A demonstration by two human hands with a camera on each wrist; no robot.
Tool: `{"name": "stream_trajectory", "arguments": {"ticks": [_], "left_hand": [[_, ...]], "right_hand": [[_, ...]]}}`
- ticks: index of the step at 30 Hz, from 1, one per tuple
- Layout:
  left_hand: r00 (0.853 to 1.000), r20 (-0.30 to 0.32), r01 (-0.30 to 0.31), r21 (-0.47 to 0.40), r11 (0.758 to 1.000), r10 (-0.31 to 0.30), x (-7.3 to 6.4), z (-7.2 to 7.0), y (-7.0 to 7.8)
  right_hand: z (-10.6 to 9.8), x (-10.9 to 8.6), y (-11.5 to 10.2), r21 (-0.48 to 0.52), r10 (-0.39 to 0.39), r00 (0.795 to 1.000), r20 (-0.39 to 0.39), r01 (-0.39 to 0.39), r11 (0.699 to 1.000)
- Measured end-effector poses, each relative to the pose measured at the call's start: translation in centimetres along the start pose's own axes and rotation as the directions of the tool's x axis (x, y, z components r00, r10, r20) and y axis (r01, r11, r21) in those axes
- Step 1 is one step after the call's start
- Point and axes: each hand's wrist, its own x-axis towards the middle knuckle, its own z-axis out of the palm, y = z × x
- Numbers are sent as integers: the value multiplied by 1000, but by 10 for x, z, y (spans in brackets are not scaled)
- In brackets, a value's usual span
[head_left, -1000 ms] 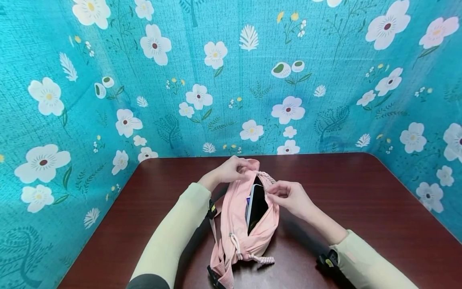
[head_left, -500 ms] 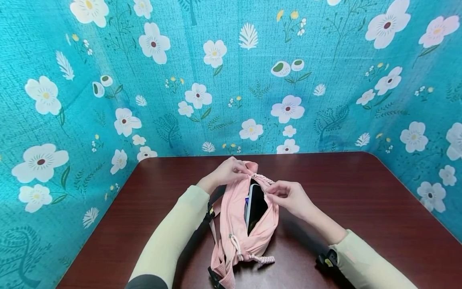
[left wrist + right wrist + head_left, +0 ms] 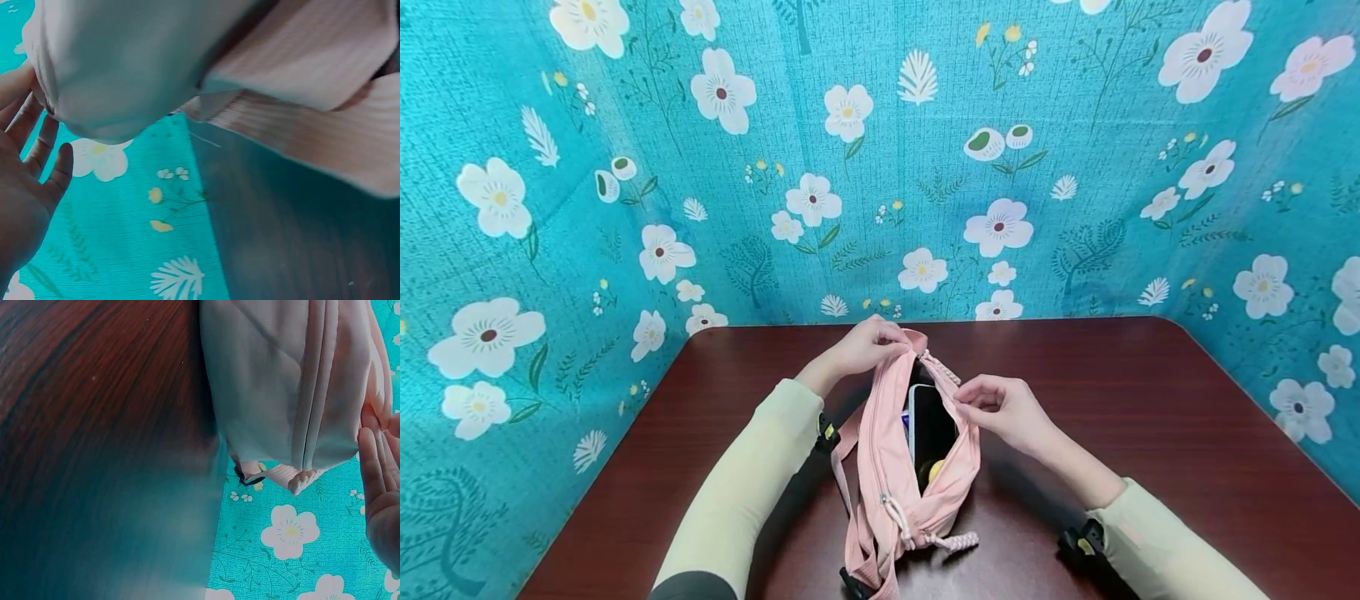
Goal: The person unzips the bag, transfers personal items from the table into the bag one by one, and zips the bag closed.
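Observation:
A pink waist bag (image 3: 887,442) lies on the dark table with its zipped opening spread wide. Inside it shows a phone (image 3: 931,425) with a black face and pale edge, along with a small yellow thing (image 3: 936,471) and a bit of purple. My left hand (image 3: 868,343) pinches the bag's far left edge near the zip end. On the opposite side, my right hand (image 3: 1006,410) pinches the right edge of the opening. In the left wrist view, the left hand's fingers (image 3: 44,140) reach the bag's edge; the right wrist view has the right fingers (image 3: 373,465) at its rim.
The bag's strap (image 3: 857,550) with a black buckle (image 3: 854,583) hangs toward the near edge. A braided zip pull (image 3: 955,542) rests by the bag's near end. Behind the reddish-brown table (image 3: 1120,400) stands a blue flowered cloth (image 3: 880,167).
My left hand has drawn the bag's left edge further left, so the opening is wider and the yellow thing shows more. The right hand stays in place.

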Motion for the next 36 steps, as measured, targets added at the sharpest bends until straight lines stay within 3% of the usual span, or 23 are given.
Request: {"name": "stream_trajectory", "arguments": {"ticks": [4, 8, 12, 25, 36], "left_hand": [[999, 0, 34, -25, 999, -34, -1, -7, 7], [999, -9, 50, 4, 999, -50, -2, -7, 9], [999, -37, 40, 50, 998, -38, -4, -5, 10], [996, -86, 26, 69, 997, -20, -6, -1, 9], [994, -109, 17, 97, 995, -7, -9, 0, 10]], "right_hand": [[0, 0, -1, 4, 6, 1000, 4, -6, 1000], [-1, 1, -1, 6, 9, 1000, 19, -9, 1000], [-2, 3, -1, 5, -14, 999, 37, 13, 1000], [-9, 9, -5, 9, -76, 994, 75, 75, 997], [-27, 47, -12, -203, -115, 993, 17, 116, 972]]}}
